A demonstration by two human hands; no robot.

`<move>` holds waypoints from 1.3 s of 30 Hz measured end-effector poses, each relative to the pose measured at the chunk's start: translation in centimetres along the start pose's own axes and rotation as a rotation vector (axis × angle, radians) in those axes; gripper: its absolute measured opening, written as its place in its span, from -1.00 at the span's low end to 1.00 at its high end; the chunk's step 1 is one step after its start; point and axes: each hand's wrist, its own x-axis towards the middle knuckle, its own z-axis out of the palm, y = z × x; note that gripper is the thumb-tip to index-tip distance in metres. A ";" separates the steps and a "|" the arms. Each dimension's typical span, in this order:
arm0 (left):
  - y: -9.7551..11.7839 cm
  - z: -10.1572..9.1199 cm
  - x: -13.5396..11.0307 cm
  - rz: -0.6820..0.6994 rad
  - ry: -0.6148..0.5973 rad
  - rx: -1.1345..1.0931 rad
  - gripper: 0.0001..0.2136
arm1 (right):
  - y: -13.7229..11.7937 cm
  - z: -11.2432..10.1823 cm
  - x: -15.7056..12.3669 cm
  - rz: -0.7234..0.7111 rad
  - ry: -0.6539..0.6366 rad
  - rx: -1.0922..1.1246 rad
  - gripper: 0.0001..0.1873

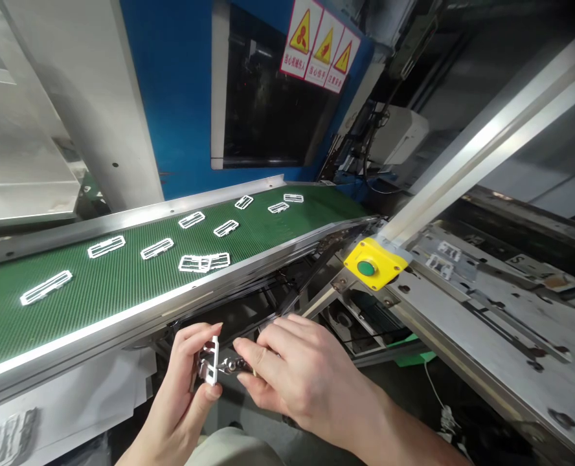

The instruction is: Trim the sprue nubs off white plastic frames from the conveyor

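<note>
My left hand [183,372] grips a small white plastic frame [215,362] by its ends, between thumb and fingers. In my right hand [300,369] is a pair of nippers [230,366], its handles mostly hidden by my fingers. The metal jaws reach the inner side of the frame; whether they bite on it I cannot make out. Both hands are in front of the green conveyor belt [136,275]. Similar white frames lie scattered along the belt, such as one near the left [47,288] and an overlapping pair [204,261] by the front edge.
Behind the belt stands a blue machine [183,97] with a dark window and warning signs [320,45]. To the right, a yellow box with a green button [368,266] sits by a slanted metal post [491,129]. A metal plate [501,336] carries clear-looking parts. White sheets [88,401] lie lower left.
</note>
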 end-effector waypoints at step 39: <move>2.0 1.8 1.2 -0.155 0.189 -0.443 -0.83 | -0.1 3.2 -1.8 0.414 0.270 0.549 -0.92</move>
